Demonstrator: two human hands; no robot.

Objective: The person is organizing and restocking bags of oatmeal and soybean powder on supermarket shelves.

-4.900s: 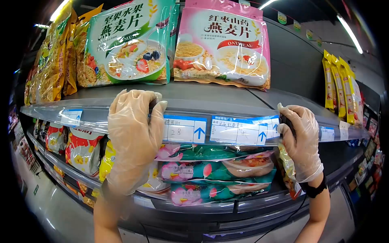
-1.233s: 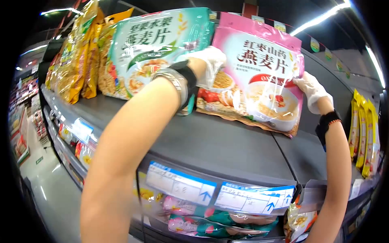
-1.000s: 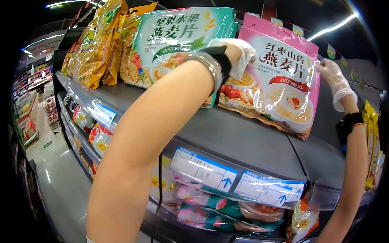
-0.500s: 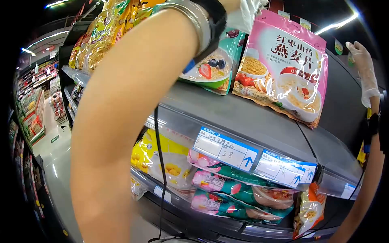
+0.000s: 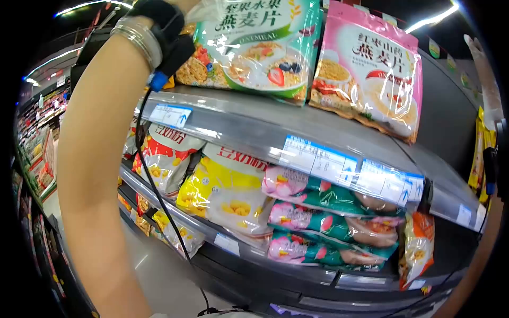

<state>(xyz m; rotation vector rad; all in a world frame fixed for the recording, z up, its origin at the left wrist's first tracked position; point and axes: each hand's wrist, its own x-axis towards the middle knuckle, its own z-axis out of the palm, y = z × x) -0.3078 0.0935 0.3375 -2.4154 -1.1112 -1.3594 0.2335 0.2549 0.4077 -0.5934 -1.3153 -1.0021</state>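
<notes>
My left hand (image 5: 208, 10), in a thin clear glove, is at the top edge beside the green oatmeal bag (image 5: 260, 53). Its fingers are cut off or blurred, so its hold cannot be made out. The green bag stands upright on the top shelf. A pink oatmeal bag (image 5: 371, 69) leans next to it on the right. At the far right edge my right hand (image 5: 480, 55), also gloved, is raised with its fingers stretched out. It appears to hold nothing and is apart from the pink bag.
Price labels (image 5: 318, 159) line the shelf edge (image 5: 228, 127). Below lie yellow soy-milk powder bags (image 5: 228, 196), several stacked green-and-pink bags (image 5: 334, 222) and an orange-and-white bag (image 5: 417, 249). A black cable (image 5: 159, 196) hangs past my left arm. An aisle floor (image 5: 143, 270) shows at lower left.
My left hand has moved left from the top of the pink bag, uncovering the green bag. My right hand has shifted slightly toward the right edge. The view has turned a little.
</notes>
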